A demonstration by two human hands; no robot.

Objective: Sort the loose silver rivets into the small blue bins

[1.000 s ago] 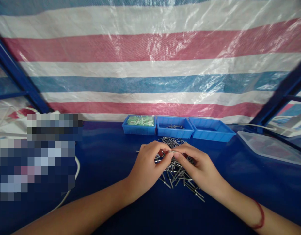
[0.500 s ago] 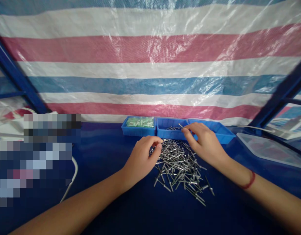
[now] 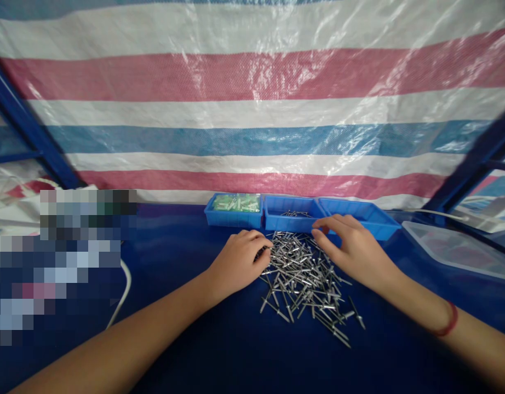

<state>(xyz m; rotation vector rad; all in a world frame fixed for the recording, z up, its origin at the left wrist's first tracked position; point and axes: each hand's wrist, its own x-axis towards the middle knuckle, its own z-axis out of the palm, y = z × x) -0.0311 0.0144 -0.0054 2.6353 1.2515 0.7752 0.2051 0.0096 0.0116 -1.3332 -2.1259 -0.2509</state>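
A pile of silver blind rivets [image 3: 302, 273] lies loose on the blue tabletop. At the pile's left edge is my left hand [image 3: 240, 262], its thumb and index finger nearly pinched together; what sits between the tips is too small to make out. My right hand [image 3: 351, 246] hovers over the pile's far right side, in front of the bins, thumb and index finger slightly apart with nothing visible between them. Behind the pile, the middle blue bin [image 3: 291, 223] contains several rivets [image 3: 296, 213].
A left blue bin [image 3: 234, 219] holds a clear bag of green and pale pieces [image 3: 236, 202]. The right blue bin [image 3: 371, 219] is partly behind my right hand. A translucent plastic lid [image 3: 453, 251] lies at right; a white cable [image 3: 125, 284] runs at left. A striped sheet [image 3: 252, 131] hangs behind.
The rivet that my right hand held over the middle bin is gone from its fingers. That hand has drawn back slightly rightward and toward me. My left hand stays at the pile's edge.
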